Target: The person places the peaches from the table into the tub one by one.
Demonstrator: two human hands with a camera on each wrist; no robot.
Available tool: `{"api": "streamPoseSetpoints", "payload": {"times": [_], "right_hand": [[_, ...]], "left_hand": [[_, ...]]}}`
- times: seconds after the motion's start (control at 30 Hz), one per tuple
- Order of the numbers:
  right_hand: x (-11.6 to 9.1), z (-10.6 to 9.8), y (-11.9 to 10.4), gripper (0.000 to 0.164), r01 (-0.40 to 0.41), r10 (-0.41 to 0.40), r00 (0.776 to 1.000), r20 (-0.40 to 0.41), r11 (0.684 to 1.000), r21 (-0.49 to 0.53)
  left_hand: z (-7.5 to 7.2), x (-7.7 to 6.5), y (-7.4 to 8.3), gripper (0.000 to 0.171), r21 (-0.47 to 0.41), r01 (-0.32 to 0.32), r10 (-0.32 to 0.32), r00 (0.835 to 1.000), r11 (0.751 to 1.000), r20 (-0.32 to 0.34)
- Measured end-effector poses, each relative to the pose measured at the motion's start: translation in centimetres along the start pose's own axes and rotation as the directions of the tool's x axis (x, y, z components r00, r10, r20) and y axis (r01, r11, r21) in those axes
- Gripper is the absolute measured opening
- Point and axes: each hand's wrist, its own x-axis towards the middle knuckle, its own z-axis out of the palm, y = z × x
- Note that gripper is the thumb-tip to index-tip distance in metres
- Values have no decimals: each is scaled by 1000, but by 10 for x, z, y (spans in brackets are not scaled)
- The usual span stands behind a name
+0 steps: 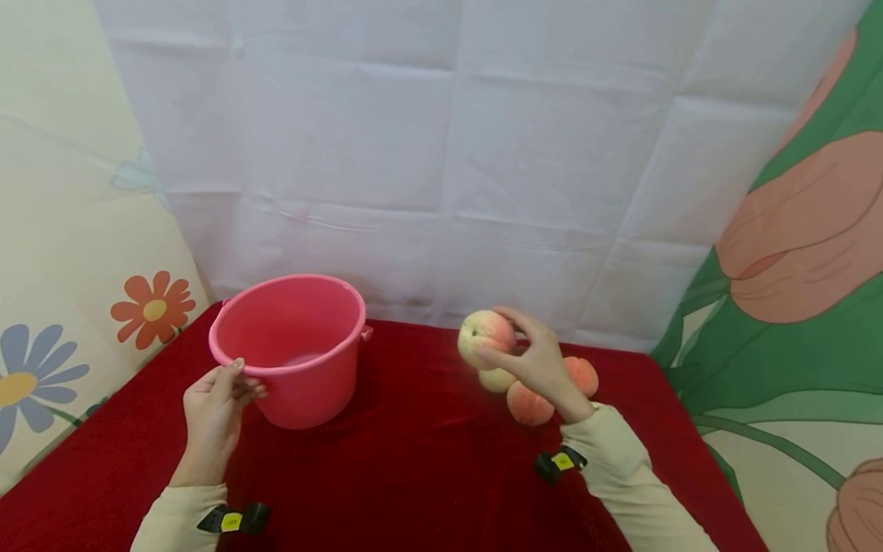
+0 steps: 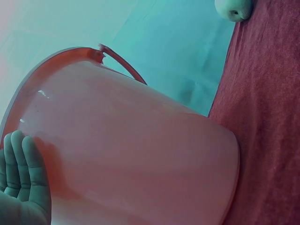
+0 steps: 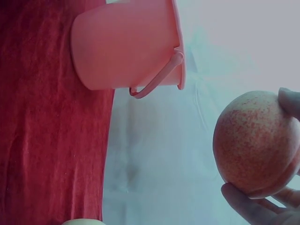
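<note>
I see the right hand (image 1: 541, 362) gripping a round peach (image 1: 485, 337), raised near the other peaches (image 1: 530, 404). Well apart, off to that hand's left, stands the upright pink bucket (image 1: 310, 392); the nearer left hand (image 1: 215, 410) holds its rim.

Cream long sleeves (image 1: 621, 471), black wrist straps (image 1: 210, 520) with yellow labels (image 1: 562, 461)
</note>
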Motion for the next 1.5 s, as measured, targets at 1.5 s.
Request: {"api": "streamPoseSetpoints", "payload": {"times": [1.5], "right_hand": [[34,72,-28,57,21,-29,998,49,990,143]], "left_hand": [[1,0,1,22,10,20,-20,1000,1000,-18]]}}
